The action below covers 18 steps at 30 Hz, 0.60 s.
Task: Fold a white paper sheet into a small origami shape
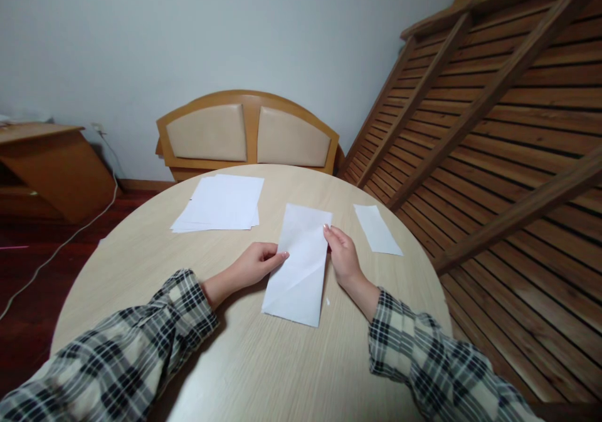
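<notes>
A white sheet of paper (301, 265), long and narrow with a diagonal crease, is held over the round table. My left hand (251, 264) pinches its left edge, thumb on top and fingers underneath. On the opposite side my right hand (345, 256) grips the right edge a little higher up, its thumb on the face of the sheet. The paper's near edge looks slightly rough. A tiny white scrap (328, 301) lies on the table just right of the sheet.
On the round wooden table (235, 372) a stack of white paper (221, 202) lies at the back left, and a narrow paper strip (377, 229) at the right. Behind stands a padded headboard (251, 127). A slatted wooden frame (493, 158) leans at the right; a desk (51, 171) stands left.
</notes>
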### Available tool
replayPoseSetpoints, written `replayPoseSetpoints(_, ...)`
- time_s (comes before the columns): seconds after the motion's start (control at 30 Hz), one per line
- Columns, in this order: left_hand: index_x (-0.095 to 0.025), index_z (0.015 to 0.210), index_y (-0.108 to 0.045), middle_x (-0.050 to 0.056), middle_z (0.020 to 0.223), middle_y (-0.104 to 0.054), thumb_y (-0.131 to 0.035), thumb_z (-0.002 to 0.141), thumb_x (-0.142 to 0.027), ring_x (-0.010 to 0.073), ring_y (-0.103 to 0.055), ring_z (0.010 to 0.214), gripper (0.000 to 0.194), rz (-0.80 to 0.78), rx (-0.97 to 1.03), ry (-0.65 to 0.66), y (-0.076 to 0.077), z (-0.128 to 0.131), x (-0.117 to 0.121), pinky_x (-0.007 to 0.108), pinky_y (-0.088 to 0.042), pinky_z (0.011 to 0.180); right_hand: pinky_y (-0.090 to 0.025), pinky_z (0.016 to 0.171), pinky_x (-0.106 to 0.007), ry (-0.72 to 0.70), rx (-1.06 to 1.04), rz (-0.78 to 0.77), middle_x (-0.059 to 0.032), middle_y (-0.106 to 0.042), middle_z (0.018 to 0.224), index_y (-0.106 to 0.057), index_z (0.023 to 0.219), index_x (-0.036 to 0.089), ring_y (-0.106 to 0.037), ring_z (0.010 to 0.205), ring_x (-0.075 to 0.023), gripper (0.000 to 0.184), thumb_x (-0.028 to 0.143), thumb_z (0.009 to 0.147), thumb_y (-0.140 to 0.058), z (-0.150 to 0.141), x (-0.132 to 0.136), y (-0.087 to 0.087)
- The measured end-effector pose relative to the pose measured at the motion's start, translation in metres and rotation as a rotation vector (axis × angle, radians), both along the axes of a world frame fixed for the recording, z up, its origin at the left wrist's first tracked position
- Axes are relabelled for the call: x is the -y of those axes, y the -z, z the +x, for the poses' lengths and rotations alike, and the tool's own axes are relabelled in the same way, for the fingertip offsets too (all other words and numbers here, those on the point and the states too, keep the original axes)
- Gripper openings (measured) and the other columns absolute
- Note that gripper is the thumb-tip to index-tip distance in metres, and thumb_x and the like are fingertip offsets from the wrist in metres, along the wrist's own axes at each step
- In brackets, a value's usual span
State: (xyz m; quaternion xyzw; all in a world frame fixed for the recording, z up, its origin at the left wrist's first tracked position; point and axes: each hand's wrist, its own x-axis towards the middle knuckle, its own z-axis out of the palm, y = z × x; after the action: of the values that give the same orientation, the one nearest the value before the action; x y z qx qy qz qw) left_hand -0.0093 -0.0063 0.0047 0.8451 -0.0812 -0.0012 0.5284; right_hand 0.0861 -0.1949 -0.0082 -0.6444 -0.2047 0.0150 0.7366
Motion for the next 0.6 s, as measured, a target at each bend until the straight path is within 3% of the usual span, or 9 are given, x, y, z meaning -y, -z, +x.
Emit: replayPoseSetpoints(0.6,-0.017,0.061,-0.044,-0.005,0.059,-0.034,-0.048,0.087,-0.048,0.0088,-0.030,0.052,0.041,-0.006,-0.021,0.054,0.0040,-0.0004,-0.0030,0.023,-0.024,0.048,-0.036,0.054,-0.025,0.047,-0.010,0.018,0.0019,-0.049,0.064,-0.053,0.070,0.021,-0.044,0.059,-0.0140,0.033,0.051,0.085,-0.056,0.0045,0.0048,-0.0010)
